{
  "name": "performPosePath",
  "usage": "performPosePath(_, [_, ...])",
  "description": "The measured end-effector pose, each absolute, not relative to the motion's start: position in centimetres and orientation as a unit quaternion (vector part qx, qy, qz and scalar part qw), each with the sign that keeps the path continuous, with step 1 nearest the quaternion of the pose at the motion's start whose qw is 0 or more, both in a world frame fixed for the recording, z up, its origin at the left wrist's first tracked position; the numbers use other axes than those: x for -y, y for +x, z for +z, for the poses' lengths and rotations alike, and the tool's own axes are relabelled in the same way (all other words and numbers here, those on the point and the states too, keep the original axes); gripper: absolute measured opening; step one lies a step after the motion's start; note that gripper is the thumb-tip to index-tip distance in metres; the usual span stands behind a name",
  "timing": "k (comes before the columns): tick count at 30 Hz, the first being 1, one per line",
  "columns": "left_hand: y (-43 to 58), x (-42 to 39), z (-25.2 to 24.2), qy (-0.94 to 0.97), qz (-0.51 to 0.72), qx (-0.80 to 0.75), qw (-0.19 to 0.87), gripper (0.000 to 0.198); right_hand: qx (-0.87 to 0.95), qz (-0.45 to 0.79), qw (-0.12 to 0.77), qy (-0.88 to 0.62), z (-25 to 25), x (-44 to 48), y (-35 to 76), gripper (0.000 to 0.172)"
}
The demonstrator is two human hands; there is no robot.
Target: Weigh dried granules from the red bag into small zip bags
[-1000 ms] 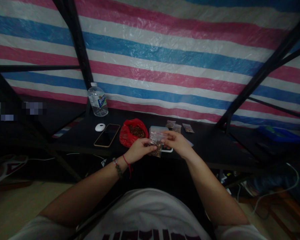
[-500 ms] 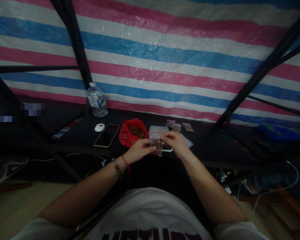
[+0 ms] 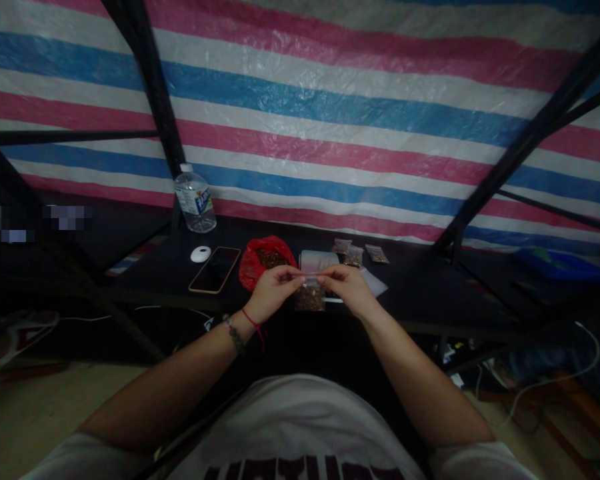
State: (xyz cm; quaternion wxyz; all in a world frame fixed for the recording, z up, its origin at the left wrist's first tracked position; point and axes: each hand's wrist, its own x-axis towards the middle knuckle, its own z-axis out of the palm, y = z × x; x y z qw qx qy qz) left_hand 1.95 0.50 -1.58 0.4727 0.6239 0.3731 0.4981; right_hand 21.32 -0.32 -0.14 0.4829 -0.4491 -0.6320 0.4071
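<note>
A small clear zip bag [image 3: 310, 298] with brown bits in its lower part hangs upright over the table's front edge. My left hand [image 3: 279, 288] pinches its top edge at the left corner, and my right hand [image 3: 347, 285] pinches the same edge at the right. Just behind the fingers lies a pale, flat device [image 3: 320, 258], partly covered by the hands and bag. To its left is an open red plastic bag [image 3: 250, 263] holding loose brown bits [image 3: 273, 258]. Several filled zip bags [image 3: 377, 254] lie behind my right hand.
On the black table [image 3: 425, 293], a phone [image 3: 215, 269] and a white rounded object [image 3: 201, 254] lie at the left, with a clear bottle [image 3: 196, 200] behind. White sheets [image 3: 375, 283] lie beside my right hand. Black frame bars [image 3: 153, 87] and a striped plastic sheet [image 3: 320, 120] stand behind.
My left hand has shifted from the side of the zip bag up to its top edge. Both hands now pinch that edge, and the bag hangs straighter.
</note>
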Motion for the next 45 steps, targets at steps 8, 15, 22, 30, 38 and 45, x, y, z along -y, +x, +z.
performPosePath(8, [1.4, -0.7, -1.2, 0.618, 0.519, -0.401, 0.434, 0.027, 0.631, 0.383, 0.503, -0.450, -0.1, 0.3, 21.4, 0.025])
performPosePath(15, [1.3, -0.4, -1.0, 0.645, 0.509, -0.400, 0.407, 0.027, 0.658, 0.323, 0.499, -0.461, 0.2, 0.5, 21.7, 0.019])
performPosePath(22, [1.6, 0.0, -0.8, 0.638, 0.504, -0.374, 0.447, 0.029, 0.661, 0.340, 0.501, -0.444, 0.3, 0.8, 21.6, 0.021])
performPosePath(30, [1.9, 0.7, -1.1, 0.689, 0.473, -0.348, 0.425, 0.023, 0.709, 0.346, 0.457, -0.410, 0.3, 1.6, 20.5, 0.016])
performPosePath(38, [1.8, 0.8, -0.9, 0.718, 0.488, -0.338, 0.364, 0.018, 0.743, 0.260, 0.438, -0.434, 0.9, 2.1, 20.4, 0.010])
performPosePath(45, [2.1, 0.8, -1.3, 0.729, 0.481, -0.339, 0.349, 0.018, 0.778, 0.174, 0.415, -0.438, 1.0, 2.3, 20.2, 0.005])
